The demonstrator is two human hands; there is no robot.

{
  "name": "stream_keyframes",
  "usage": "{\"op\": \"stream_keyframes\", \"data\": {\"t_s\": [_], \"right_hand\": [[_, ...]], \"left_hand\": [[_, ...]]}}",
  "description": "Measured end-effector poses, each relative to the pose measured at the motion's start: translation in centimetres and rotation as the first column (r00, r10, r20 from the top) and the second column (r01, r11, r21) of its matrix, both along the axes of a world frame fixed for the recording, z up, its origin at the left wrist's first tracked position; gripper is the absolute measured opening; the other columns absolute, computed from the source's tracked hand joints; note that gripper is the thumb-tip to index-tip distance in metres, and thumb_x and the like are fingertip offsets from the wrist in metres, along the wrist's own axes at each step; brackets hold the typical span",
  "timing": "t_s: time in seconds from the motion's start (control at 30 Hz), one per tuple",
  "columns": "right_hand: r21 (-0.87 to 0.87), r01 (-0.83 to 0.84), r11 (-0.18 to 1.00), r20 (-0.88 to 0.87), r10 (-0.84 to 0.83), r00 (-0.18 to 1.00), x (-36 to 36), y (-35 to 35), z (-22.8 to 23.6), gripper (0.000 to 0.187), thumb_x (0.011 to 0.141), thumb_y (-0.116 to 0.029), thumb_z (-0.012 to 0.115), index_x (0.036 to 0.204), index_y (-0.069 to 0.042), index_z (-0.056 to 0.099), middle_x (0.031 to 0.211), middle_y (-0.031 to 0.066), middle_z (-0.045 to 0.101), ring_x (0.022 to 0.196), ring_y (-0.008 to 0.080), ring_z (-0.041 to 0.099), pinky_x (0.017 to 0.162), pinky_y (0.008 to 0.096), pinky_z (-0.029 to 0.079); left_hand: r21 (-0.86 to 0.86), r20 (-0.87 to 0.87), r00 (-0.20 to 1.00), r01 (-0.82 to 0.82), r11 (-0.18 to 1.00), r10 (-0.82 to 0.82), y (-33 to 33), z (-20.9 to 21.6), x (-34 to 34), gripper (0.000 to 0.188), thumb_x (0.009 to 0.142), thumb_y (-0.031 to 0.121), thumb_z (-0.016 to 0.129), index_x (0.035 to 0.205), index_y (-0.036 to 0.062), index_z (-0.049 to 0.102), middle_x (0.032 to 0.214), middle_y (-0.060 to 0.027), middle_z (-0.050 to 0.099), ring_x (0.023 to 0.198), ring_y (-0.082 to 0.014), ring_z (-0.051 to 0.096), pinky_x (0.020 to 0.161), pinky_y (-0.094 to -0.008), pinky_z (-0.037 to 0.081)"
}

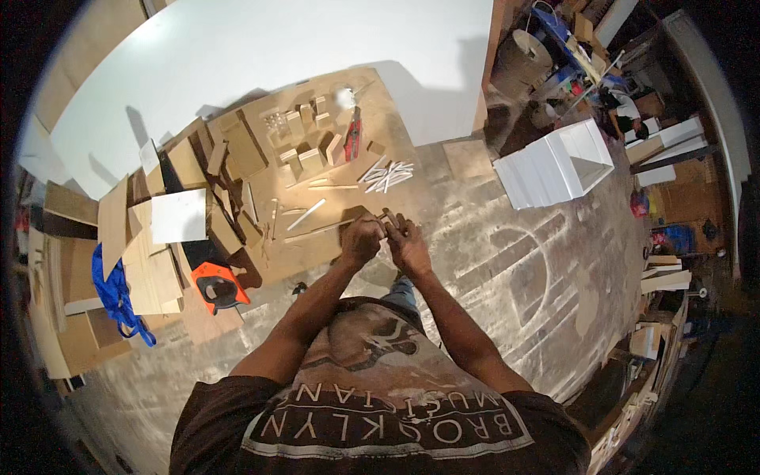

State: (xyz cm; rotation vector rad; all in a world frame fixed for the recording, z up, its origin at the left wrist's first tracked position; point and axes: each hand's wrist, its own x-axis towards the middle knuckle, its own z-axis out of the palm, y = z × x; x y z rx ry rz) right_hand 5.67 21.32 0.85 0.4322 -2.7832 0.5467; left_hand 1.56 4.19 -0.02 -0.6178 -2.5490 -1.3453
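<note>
Closely holding left hand (363,240) and right hand (408,245) together, both curled, cannot tell whether grasping anything, at edge of tan board (336,207), near white sticks (387,176).

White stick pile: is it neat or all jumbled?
Jumbled: the white stick pile has sticks pointing different ways and crossing.

We're seeing a smooth, glossy white panel (317,43) gleaming, a matt wooden board (348,206), an orange plastic saw handle (207,273), rumpled blue cloth (115,293) and rough, scuffed floor (507,317).
</note>
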Motion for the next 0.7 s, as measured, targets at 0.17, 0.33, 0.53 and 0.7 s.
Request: {"op": "stream_keyframes", "data": {"t_s": [0.17, 0.33, 0.53, 0.7], "right_hand": [[-0.092, 0.219, 0.972, 0.249, -0.190, 0.950, -1.4, 2.3, 2.7, 0.047, 0.091, -0.009, 0.063, 0.138, -0.012, 0.062, 0.122, 0.0230, 0.061, 0.109, 0.0455, 0.058, 0.091, 0.0541, 0.051], [-0.016, 0.017, 1.000, 0.069, -0.016, 0.998, 0.3, 0.9, 0.2, 0.052, 0.094, -0.009, 0.060, 0.145, -0.013, 0.055, 0.139, 0.0271, 0.054, 0.119, 0.0469, 0.055, 0.100, 0.0544, 0.048], [-0.218, 0.019, 0.976, 0.167, 0.019, 0.986, -0.2, 1.7, 1.8, 0.046, 0.097, -0.012, 0.063, 0.142, -0.017, 0.060, 0.130, 0.0305, 0.057, 0.113, 0.0468, 0.059, 0.097, 0.0515, 0.051], [-0.006, 0.181, 0.983, 0.077, -0.180, 0.981, -0.5, 3.3, 0.5, 0.044, 0.097, -0.011, 0.061, 0.141, -0.015, 0.060, 0.138, 0.0268, 0.056, 0.112, 0.0448, 0.059, 0.099, 0.0518, 0.050]], "left_hand": [[-0.104, -0.001, 1.000, -0.025, 0.994, 0.025, -0.6, -0.2, 0.1, 0.007, 0.077, 0.005, 0.066, 0.072, 0.0013, 0.063, 0.082, -0.0198, 0.064, 0.078, -0.0409, 0.066, 0.069, -0.0488, 0.055], [-0.075, -0.033, 0.999, 0.014, 0.997, -0.016, -0.1, 0.6, -0.2, 0.008, 0.078, 0.006, 0.066, 0.071, 0.0033, 0.063, 0.081, -0.0191, 0.065, 0.074, -0.0401, 0.066, 0.068, -0.0494, 0.054], [-0.075, -0.036, 0.999, 0.002, 0.997, -0.005, -0.1, 0.4, -0.1, 0.009, 0.080, 0.008, 0.067, 0.071, 0.0054, 0.065, 0.079, -0.0172, 0.065, 0.074, -0.0382, 0.067, 0.065, -0.0493, 0.054], [-0.092, -0.047, 0.999, 0.018, 0.996, -0.023, 0.0, 0.6, -0.6, 0.008, 0.082, 0.009, 0.064, 0.077, 0.0032, 0.065, 0.085, -0.0193, 0.064, 0.082, -0.0411, 0.065, 0.071, -0.0497, 0.054]]}}
